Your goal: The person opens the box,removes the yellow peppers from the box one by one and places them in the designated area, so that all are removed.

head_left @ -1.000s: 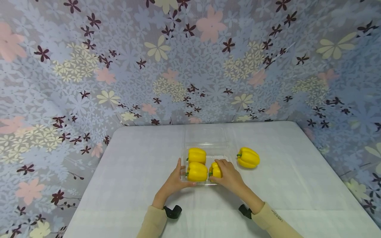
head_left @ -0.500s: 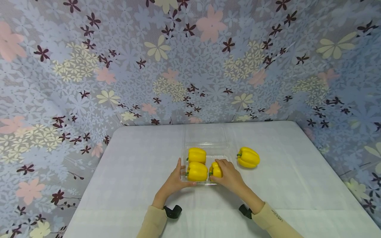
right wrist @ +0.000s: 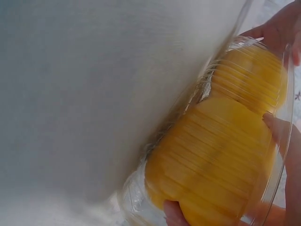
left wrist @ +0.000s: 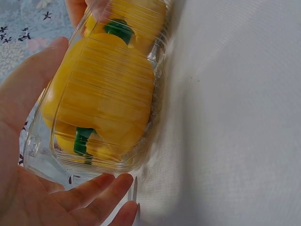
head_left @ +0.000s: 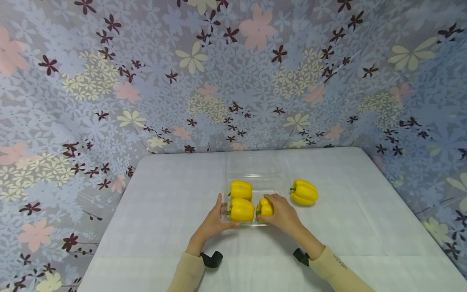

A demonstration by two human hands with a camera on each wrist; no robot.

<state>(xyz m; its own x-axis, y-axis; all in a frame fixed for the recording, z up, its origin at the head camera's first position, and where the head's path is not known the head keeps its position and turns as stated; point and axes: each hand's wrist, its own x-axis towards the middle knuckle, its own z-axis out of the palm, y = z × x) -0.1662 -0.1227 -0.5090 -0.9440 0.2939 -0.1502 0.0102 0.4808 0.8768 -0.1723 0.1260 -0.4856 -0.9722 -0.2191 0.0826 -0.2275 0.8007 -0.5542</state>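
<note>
Gripping a yellow pepper (head_left: 265, 207), your right hand (head_left: 283, 214) has its thumb on the near side and its fingers over the far side, parted only by the pepper's width. That pepper sits in the near right corner of the clear plastic container (head_left: 260, 192), its green stem pointing toward the container's left edge. Seen from your right wrist, it bulges behind the ribbed wall, with a fingertip and thumb against it.

Your left hand (head_left: 214, 220) is spread wide around the container's near left corner, thumb along the near edge, fingers along the left edge; it touches the plastic and has no pepper in its grasp. Just inside that corner lies the front pepper (head_left: 242, 210), with the back pepper (head_left: 241, 190) right behind it along the left wall, both stems facing left.

The container stands near the middle of the tabletop (head_left: 164, 198), its clear lid (head_left: 251, 165) folded back toward the far edge. Just beyond its right edge, the loose pepper (head_left: 305, 192) lies on the white cloth. Past the tabletop's far edge hangs a flowered backdrop (head_left: 226, 77).
</note>
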